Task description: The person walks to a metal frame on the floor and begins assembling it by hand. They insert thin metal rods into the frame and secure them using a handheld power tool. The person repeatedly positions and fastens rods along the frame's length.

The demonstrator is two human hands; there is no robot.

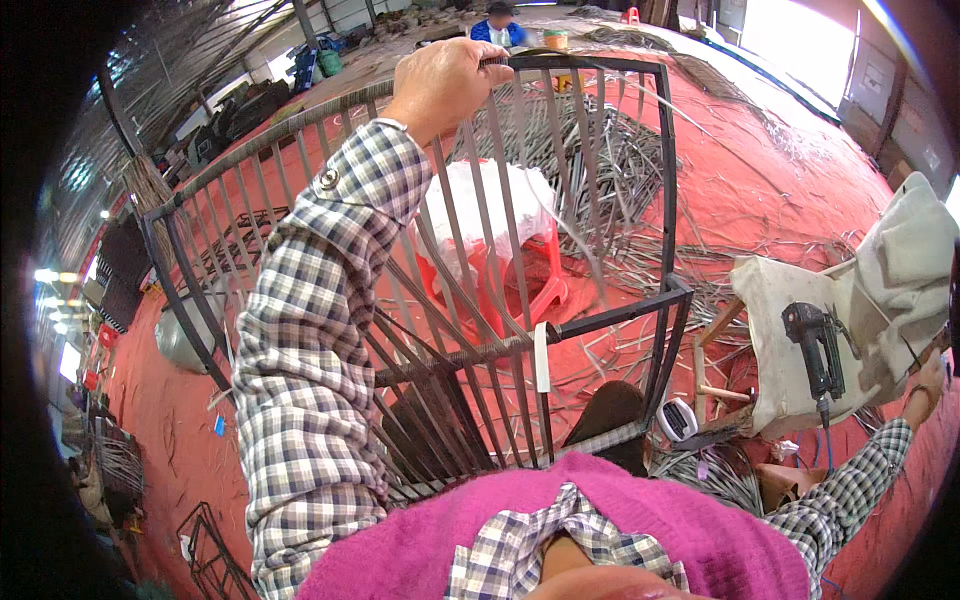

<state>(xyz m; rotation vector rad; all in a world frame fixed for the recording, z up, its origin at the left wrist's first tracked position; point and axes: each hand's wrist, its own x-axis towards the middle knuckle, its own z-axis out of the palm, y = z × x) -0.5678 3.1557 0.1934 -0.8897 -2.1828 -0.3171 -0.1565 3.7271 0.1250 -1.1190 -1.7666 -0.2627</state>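
A dark furniture frame (668, 180) stands upright before me, with grey flat strips (497, 150) running down between its rails. Its top rail is wrapped in strip toward the left. My left hand (445, 85) is closed over that top rail, near the bare dark part on the right. Far to the right, my right hand (928, 385) reaches beside a chair draped in pale cloth (775, 300); its fingers are partly hidden, and what it touches is unclear. On the cloth lies a black staple gun (818, 350) with a hose. A white strip (542, 358) hangs over the lower rail.
Behind the frame, a red plastic stool (545, 285) bears a white bag (470, 195). Loose grey strips (630, 165) are heaped across the red floor (800, 200). A small black frame (205, 550) lies at lower left. A person in blue (500, 30) is far back.
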